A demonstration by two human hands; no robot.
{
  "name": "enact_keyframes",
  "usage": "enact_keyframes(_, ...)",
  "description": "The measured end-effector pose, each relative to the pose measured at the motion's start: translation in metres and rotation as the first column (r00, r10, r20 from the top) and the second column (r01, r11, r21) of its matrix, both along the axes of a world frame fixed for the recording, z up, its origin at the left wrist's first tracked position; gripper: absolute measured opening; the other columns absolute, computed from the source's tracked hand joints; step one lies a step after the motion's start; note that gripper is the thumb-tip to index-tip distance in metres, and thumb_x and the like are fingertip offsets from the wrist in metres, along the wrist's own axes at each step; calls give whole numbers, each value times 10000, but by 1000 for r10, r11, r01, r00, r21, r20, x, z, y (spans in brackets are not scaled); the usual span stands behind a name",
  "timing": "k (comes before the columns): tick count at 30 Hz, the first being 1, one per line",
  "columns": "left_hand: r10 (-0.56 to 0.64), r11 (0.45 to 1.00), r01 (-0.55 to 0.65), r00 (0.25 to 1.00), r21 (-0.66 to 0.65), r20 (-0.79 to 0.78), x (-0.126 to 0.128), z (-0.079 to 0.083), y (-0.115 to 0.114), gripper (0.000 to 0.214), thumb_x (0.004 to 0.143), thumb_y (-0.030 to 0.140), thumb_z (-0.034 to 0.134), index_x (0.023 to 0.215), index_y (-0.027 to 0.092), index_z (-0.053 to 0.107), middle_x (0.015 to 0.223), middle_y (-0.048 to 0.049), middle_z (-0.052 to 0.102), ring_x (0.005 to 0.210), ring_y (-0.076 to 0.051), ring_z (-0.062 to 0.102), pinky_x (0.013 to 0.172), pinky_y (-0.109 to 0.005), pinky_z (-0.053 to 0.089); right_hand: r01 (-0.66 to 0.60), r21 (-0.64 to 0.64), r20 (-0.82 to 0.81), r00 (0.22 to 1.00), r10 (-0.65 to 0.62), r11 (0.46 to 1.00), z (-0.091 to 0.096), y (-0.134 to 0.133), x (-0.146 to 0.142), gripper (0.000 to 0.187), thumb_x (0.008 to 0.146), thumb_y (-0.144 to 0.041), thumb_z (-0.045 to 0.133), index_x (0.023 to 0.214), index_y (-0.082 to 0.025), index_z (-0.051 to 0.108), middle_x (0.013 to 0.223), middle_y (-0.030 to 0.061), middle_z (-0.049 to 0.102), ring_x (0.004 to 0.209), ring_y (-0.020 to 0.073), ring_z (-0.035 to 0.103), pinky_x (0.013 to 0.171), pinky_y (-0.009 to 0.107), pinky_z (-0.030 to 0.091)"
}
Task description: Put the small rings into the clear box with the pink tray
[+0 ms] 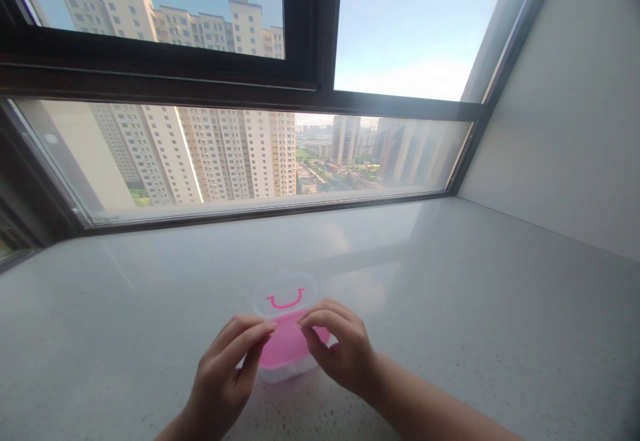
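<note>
Head view, looking down onto a pale, speckled windowsill (450, 307). I have two bare hands in frame, both at the clear plastic box (289, 370).

Box: out in the middle of the sill, well apart from the far edge along the window and from the right edge along the wall (575, 127). Open, sitting upright. A pink insert (287, 346) fills its top, the rim slightly below my fingertips as I see it. The clear oval lid (284, 286), with its curved pink handle (287, 306), is at the box's window side; whether the two are joined I cannot tell.

Left hand (227, 367): comes in from the near side, over the left end of the box. Grip drawn together, thumb against the fingers, tips above the insert.

Right hand (345, 344): over the right end, forearm running back to the near right. Grip also together, thumb and forefinger tips meeting. The two grips face each other, just a small gap between. Whether anything thin is pinched in either, I cannot make out.

Beyond: dark window frame (225, 91) along the sill's far edge, tall buildings (233, 154) and blue sky through the glass.
</note>
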State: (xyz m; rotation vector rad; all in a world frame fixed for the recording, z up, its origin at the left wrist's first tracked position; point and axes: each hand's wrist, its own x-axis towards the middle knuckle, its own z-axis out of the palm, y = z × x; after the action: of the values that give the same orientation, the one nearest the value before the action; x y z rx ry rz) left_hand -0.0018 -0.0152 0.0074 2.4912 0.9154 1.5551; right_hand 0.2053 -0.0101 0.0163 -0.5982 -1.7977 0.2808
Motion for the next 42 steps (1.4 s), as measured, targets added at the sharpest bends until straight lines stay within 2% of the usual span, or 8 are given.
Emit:
enact_keyframes(11,-16,1000,17,1000,8,-15,-1,0,0,287,822,-36,548,999,170,639,883,-55,617,820,-147,605,709,-236,509,6,-5,1,1000,-6,1000,-3,-1,0,165,794,-39,551,858,-171,625,771,74,682,717,176,617,682,308,494)
enact_keyframes(33,51,999,-51,999,-13,-4,0,0,-1,185,834,26,561,910,177,636,851,-44,618,790,-144,615,713,-223,510,14,2,28,1000,-14,1000,-1,-1,0,146,793,-57,556,827,-181,625,730,56,670,684,170,598,660,302,474)
enact_keyframes(42,40,999,-40,999,-24,-13,0,0,-1,198,846,27,542,938,183,623,870,-53,623,807,-150,613,716,-236,516,14,25,26,1000,-15,1000,0,-1,0,150,800,-67,538,836,-183,626,719,55,666,671,170,598,654,303,479)
